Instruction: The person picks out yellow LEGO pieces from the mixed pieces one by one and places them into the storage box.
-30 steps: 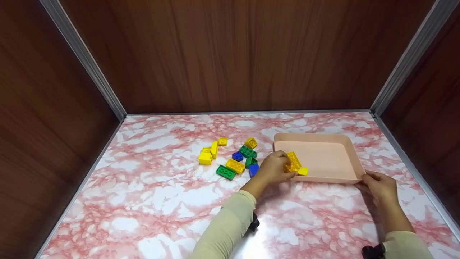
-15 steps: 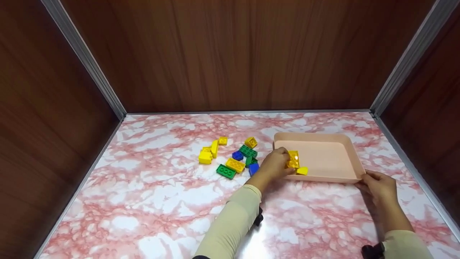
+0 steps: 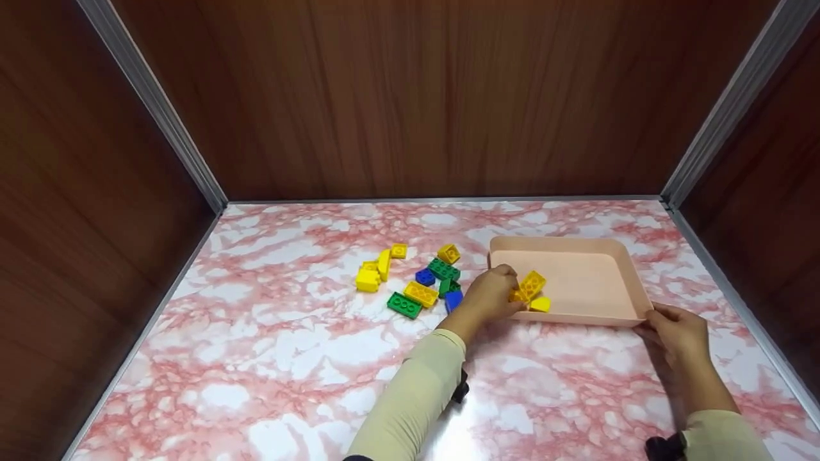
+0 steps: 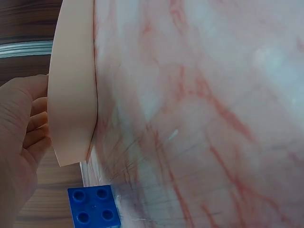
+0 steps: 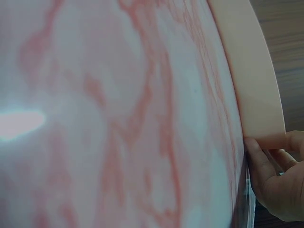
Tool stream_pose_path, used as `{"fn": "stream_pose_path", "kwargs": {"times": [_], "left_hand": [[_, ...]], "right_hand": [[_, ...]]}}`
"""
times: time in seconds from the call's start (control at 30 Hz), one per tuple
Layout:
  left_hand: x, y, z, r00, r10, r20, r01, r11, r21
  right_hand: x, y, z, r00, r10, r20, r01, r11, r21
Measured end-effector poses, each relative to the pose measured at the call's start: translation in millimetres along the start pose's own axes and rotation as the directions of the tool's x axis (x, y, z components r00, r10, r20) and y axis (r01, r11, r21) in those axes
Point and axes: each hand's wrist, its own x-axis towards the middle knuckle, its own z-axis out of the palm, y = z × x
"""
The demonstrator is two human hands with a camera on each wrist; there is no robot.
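A peach tray (image 3: 586,282) lies on the right part of the table. My left hand (image 3: 490,294) reaches over its near left corner, fingers curled around a yellow toy brick (image 3: 517,296) that is mostly hidden. Just beyond the fingertips, another yellow brick (image 3: 533,284) and a small bright yellow piece (image 3: 540,304) are inside the tray. In the left wrist view the tray wall (image 4: 73,85) hides the fingertips. My right hand (image 3: 680,330) pinches the tray's near right corner; the right wrist view shows thumb and fingers (image 5: 261,164) at that corner.
Left of the tray lie loose toy bricks: green (image 3: 404,305), blue (image 3: 425,276) and yellow (image 3: 368,280), among several others. One blue brick (image 3: 453,300) sits close by my left wrist. Wooden panels (image 3: 435,96) enclose the back and sides of the marbled table (image 3: 256,371).
My left hand has shifted slightly inside the tray's left end. A yellow brick there has turned and now lies a little further right of the fingers. The right hand keeps its place.
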Motion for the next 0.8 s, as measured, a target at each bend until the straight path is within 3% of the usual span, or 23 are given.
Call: {"fn": "stream_pose_path", "kwargs": {"times": [0.37,0.6,0.8], "left_hand": [[-6.2,1.5,-8.9,1.000,0.010,-0.019,-0.011,0.999,-0.043],[-17.2,-5.8,-11.3,0.990,0.073,-0.124,-0.081,0.995,-0.053],[-34.4,-16.1,-14.9,0.976,0.100,-0.194,-0.113,0.992,-0.057]], "right_hand": [[0.4,0,1,1.000,0.016,-0.020,-0.016,1.000,-0.025],[-0.2,-1,0,1.000,0.011,0.000,-0.011,0.999,-0.047],[0.0,-1,-1,1.000,0.022,0.006,-0.022,0.999,-0.034]]}}
